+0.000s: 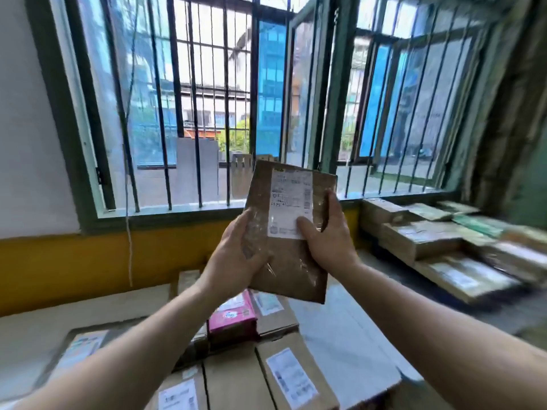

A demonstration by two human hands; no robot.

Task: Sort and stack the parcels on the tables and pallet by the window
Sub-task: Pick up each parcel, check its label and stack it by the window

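Observation:
I hold a flat brown cardboard parcel [262, 184] upright in front of the barred window, its white shipping label facing me. My left hand [236, 255] grips its lower left edge. My right hand [328, 235] grips its right side, thumb on the label. Below, on the near table [352, 329], lie several brown labelled parcels [284, 371] and one pink parcel [232, 316]. At the right, more parcels [426, 238] are stacked in rows beside the window.
A green-framed window [207, 211] with dark bars fills the back, above a yellow wall band [74, 261]. A thin cord [128, 232] hangs down the wall at the left. A white wall stands at the far left.

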